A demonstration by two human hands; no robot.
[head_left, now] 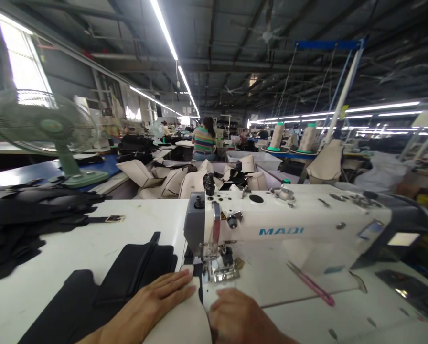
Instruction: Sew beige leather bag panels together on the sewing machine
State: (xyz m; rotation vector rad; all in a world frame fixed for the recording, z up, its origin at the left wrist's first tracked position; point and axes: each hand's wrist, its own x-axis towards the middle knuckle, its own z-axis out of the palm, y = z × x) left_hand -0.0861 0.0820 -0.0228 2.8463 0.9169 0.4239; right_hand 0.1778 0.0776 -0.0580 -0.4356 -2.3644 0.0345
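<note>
My left hand [160, 296] lies flat on a beige panel [180, 317], fingers stretched toward the presser foot of a white sewing machine [278, 224]. A dark edge shows along the panel's right side, by the needle plate. Curled up close to that edge is my right hand [235, 315], slightly blurred, just in front of the presser foot [223, 272]; whatever its fingers pinch is hidden. Black flat pieces [135, 267] lie on the table left of my left hand. Pink-handled tweezers [312, 284] rest on the machine bed to the right.
A pile of black straps [27, 224] with a buckle [114, 219] covers the table's left side. Behind stands a green fan [69, 165]. Beige bags [174, 184] fill a bin beyond the machine. Thread cones [277, 138] stand behind it. Another person [204, 138] sits farther back.
</note>
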